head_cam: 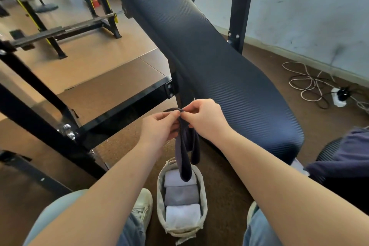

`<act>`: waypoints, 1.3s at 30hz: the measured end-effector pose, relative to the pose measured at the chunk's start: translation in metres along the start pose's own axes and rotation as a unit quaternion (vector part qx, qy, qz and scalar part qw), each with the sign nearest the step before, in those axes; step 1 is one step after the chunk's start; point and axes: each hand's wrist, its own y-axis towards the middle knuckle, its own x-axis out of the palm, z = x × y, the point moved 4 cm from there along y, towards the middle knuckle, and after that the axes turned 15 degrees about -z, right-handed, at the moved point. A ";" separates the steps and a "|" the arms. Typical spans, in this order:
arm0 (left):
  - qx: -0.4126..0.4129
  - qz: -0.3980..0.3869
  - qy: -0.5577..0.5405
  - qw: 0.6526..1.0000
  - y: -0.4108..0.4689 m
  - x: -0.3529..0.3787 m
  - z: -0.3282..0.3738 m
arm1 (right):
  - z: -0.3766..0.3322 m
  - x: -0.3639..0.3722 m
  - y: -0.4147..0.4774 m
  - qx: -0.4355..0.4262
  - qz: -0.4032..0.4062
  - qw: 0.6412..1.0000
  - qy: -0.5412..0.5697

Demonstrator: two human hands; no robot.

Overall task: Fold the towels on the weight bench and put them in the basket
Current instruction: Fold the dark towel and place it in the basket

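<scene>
Pinching the top edge of a dark towel (184, 158) between thumb and fingertips, our left hand (159, 128) and right hand (205, 120) sit close together, nearly touching, and both are clamped on the cloth at one bunched point. The towel hangs from this grip in two long, loose lobes, doubled over but not flat. Its lower end dangles over the far end of the basket (159, 191); we cannot tell whether it touches the contents. The basket is a pale fabric one. It stands on the brown floor between our feet, just beside the left shoe (142, 207) and near the foot end of the weight bench (209, 56). It holds three folded towels in a single row: a pale towel (172, 178) at the far end, partly hidden by the hanging cloth; a grey towel (181, 194) in the middle; and a white towel (182, 215) at the near end. Together they take up most of the basket's length, and little free space shows. We judge the task to be well advanced: three towels are folded and stowed, and the visible bench pad carries no towel. The dark towel is the item in hand. We judge it to be only loosely gathered, so it calls for a tidier fold before stowage. A purple-grey cloth (347, 152) lies at the right edge, beside the bench end. We cannot tell whether it is another towel or clothing; if it is a towel, it remains to be folded.
</scene>
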 end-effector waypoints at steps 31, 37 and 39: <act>0.001 0.000 0.441 0.897 0.029 -0.022 0.004 | 0.009 -0.012 0.000 -0.048 -0.066 0.996 -0.043; -0.066 -0.025 0.426 0.902 0.025 -0.027 -0.002 | 0.011 -0.017 -0.006 -0.044 -0.079 0.993 -0.074; -0.078 -0.033 0.412 0.907 0.026 -0.027 -0.001 | 0.013 -0.016 -0.006 -0.042 -0.080 0.991 -0.095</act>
